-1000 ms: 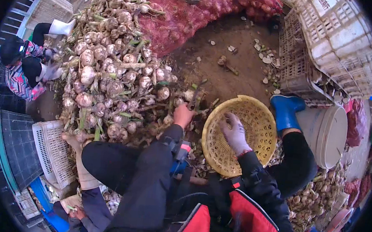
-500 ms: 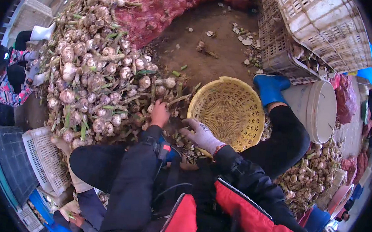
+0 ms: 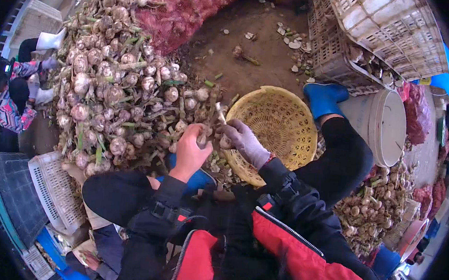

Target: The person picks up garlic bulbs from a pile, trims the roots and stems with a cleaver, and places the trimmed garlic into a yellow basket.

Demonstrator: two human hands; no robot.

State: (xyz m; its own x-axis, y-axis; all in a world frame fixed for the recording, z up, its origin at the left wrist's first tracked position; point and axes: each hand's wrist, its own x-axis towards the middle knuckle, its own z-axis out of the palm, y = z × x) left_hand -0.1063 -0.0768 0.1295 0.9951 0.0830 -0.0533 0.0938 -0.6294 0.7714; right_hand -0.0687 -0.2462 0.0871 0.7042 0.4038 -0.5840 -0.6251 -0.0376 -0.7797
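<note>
My bare left hand (image 3: 188, 152) is at the near edge of the garlic heap (image 3: 111, 80), fingers curled toward the thumb. What lies between them is too small to make out. Close on its right, my right hand (image 3: 247, 144), in a pale knit glove, pinches a garlic bulb (image 3: 226, 141) whose pale stem (image 3: 220, 113) points up. Behind the gloved hand stands a yellow perforated plastic basket (image 3: 275, 125), its floor showing. Stems and peelings lie on the ground under both hands.
A red mesh sack (image 3: 191, 13) lies behind the heap. At right are stacked white crates (image 3: 382, 36), a white bucket (image 3: 392, 128) and more garlic (image 3: 373, 207). My blue boot (image 3: 325, 100) is beside the basket. Another person (image 3: 17, 94) sits at far left.
My left hand has drawn back from the heap toward me and turned over, fingers now curled. The gloved right hand, earlier loosely open, has closed on a garlic bulb with its stem raised.
</note>
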